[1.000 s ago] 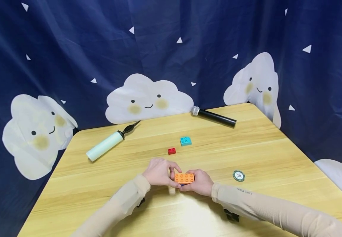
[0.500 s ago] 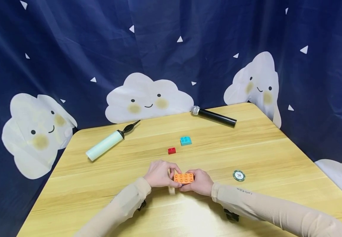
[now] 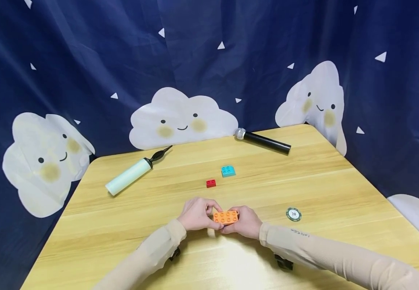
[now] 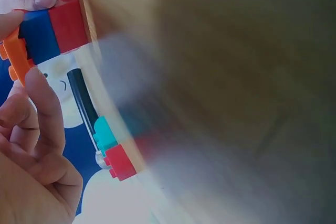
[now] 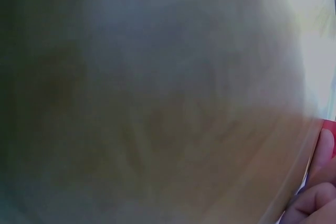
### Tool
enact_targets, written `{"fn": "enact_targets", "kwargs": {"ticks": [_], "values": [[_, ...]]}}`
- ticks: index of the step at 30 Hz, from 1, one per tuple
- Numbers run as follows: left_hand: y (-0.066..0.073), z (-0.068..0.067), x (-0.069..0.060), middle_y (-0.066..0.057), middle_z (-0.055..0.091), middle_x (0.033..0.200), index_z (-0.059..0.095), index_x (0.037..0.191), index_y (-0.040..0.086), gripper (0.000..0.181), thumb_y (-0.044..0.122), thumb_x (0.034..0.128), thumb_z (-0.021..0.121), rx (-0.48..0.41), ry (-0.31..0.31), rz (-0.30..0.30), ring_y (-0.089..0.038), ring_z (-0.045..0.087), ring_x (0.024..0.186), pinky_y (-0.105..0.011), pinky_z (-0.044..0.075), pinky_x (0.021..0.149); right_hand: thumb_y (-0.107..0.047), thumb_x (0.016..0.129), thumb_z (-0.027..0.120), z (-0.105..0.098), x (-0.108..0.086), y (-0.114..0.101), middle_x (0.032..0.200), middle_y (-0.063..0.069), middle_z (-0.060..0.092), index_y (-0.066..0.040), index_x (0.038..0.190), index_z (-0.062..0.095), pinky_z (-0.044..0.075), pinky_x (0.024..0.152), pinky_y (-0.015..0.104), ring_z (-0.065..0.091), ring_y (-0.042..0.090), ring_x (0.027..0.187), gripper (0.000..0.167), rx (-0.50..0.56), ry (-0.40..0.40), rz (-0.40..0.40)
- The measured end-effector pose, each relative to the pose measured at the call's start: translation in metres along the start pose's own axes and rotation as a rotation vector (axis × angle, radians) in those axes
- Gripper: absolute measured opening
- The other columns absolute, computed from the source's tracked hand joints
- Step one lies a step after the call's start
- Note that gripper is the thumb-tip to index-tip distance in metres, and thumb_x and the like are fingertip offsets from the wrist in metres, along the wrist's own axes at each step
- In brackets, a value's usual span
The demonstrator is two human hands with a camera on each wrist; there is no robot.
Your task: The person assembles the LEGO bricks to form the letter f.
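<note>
Both hands meet at a stack of bricks near the table's middle. On top is an orange brick (image 3: 225, 217) with several studs; the left wrist view shows a blue brick (image 4: 40, 36) beneath it and a red brick (image 4: 69, 23) at the bottom, against the table. My left hand (image 3: 198, 214) pinches the orange brick's left end between thumb and fingers. From the other side, my right hand (image 3: 246, 222) grips the stack. In the right wrist view, only some fingers (image 5: 314, 203) and a bit of red show at the edge.
Beyond the hands lie a small red brick (image 3: 211, 183) and a turquoise brick (image 3: 228, 171). A black microphone (image 3: 265, 142) is at the back, a pale green pump (image 3: 129, 177) at the left, and a round chip (image 3: 293, 214) at the right of the wooden table (image 3: 325, 189).
The left hand has shifted slightly down and the orange brick sits a little lower over the blue one, whose visible side has narrowed. Both hands keep their hold.
</note>
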State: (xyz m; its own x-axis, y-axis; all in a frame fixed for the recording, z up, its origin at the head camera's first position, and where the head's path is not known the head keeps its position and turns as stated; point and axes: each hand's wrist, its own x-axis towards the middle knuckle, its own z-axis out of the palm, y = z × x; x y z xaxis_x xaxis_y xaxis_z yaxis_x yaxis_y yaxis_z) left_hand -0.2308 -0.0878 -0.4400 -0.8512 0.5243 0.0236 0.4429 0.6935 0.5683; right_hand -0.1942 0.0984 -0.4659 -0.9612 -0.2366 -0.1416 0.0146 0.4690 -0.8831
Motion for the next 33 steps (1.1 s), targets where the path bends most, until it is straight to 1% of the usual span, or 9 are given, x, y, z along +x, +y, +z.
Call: {"fn": "enact_targets", "kwargs": {"ticks": [3,6,12,17,19,23,25,26,33], "values": [[0.002,-0.001,0.002,0.015,0.038,0.053,0.071,0.083,0.029,0.028,0.037,0.0595,0.085,0.000,-0.019,-0.004,-0.002,0.033,0.052,-0.022,0.028,0.052,-0.015,0.062,0.087,-0.001,0.001,0.000,0.077,-0.002,0.067,-0.006,0.092,0.069,0.041,0.071,0.029,0.056,0.013,0.071,0.036,0.004,-0.009,-0.002],[0.004,-0.004,0.003,0.015,0.039,0.053,0.071,0.082,0.026,0.028,0.034,0.0590,0.084,0.003,-0.027,0.007,-0.002,0.034,0.052,-0.021,0.028,0.051,-0.014,0.061,0.087,-0.002,0.001,-0.002,0.077,-0.002,0.067,-0.006,0.091,0.069,0.041,0.071,0.029,0.056,0.013,0.071,0.036,0.005,-0.013,-0.007],[0.005,-0.006,0.004,0.016,0.040,0.052,0.072,0.082,0.026,0.028,0.034,0.0575,0.084,0.030,-0.005,0.014,-0.002,0.035,0.051,-0.021,0.028,0.051,-0.013,0.061,0.086,-0.003,0.002,-0.005,0.077,-0.002,0.067,-0.006,0.090,0.069,0.041,0.072,0.029,0.056,0.013,0.071,0.034,0.004,-0.013,-0.019],[0.004,-0.004,0.003,0.017,0.041,0.052,0.073,0.085,0.026,0.030,0.038,0.0582,0.083,0.076,0.009,0.045,0.000,0.035,0.051,-0.021,0.029,0.050,-0.012,0.061,0.086,-0.003,0.002,-0.001,0.081,-0.001,0.067,-0.004,0.095,0.068,0.042,0.074,0.030,0.057,0.013,0.074,0.039,0.022,-0.034,-0.004],[0.003,-0.002,0.002,0.017,0.040,0.052,0.073,0.085,0.027,0.031,0.039,0.0584,0.082,0.080,0.012,0.043,0.000,0.035,0.051,-0.021,0.028,0.050,-0.010,0.062,0.086,-0.004,0.001,0.001,0.083,0.000,0.068,-0.003,0.097,0.068,0.043,0.074,0.029,0.057,0.012,0.074,0.040,0.061,-0.038,0.003],[0.004,-0.002,0.001,0.016,0.040,0.052,0.073,0.085,0.027,0.030,0.038,0.0575,0.082,0.064,0.021,0.015,-0.002,0.034,0.051,-0.023,0.029,0.051,-0.005,0.063,0.084,-0.006,0.001,0.006,0.083,0.003,0.070,0.001,0.103,0.066,0.047,0.064,0.027,0.059,0.012,0.070,0.045,0.167,-0.034,-0.003],[0.004,-0.002,0.001,0.016,0.040,0.052,0.073,0.084,0.028,0.031,0.038,0.0568,0.081,0.058,0.024,0.003,-0.002,0.035,0.052,-0.023,0.029,0.052,-0.003,0.063,0.084,-0.006,0.001,0.008,0.082,0.004,0.070,0.002,0.105,0.066,0.048,0.060,0.028,0.059,0.012,0.068,0.046,0.199,-0.033,-0.007],[0.004,-0.002,0.001,0.016,0.040,0.052,0.073,0.084,0.028,0.031,0.038,0.0566,0.081,0.056,0.025,-0.001,-0.002,0.035,0.052,-0.024,0.029,0.052,-0.003,0.063,0.084,-0.006,0.001,0.009,0.082,0.004,0.070,0.001,0.106,0.065,0.048,0.059,0.028,0.059,0.012,0.068,0.047,0.203,-0.034,-0.010],[0.005,0.000,0.001,0.016,0.040,0.052,0.073,0.084,0.029,0.031,0.039,0.0559,0.080,0.040,0.031,-0.013,-0.003,0.035,0.052,-0.024,0.029,0.051,-0.002,0.063,0.084,-0.006,0.003,0.009,0.086,0.004,0.071,0.001,0.103,0.067,0.046,0.074,0.029,0.060,0.012,0.075,0.044,0.200,-0.041,-0.003]]}}
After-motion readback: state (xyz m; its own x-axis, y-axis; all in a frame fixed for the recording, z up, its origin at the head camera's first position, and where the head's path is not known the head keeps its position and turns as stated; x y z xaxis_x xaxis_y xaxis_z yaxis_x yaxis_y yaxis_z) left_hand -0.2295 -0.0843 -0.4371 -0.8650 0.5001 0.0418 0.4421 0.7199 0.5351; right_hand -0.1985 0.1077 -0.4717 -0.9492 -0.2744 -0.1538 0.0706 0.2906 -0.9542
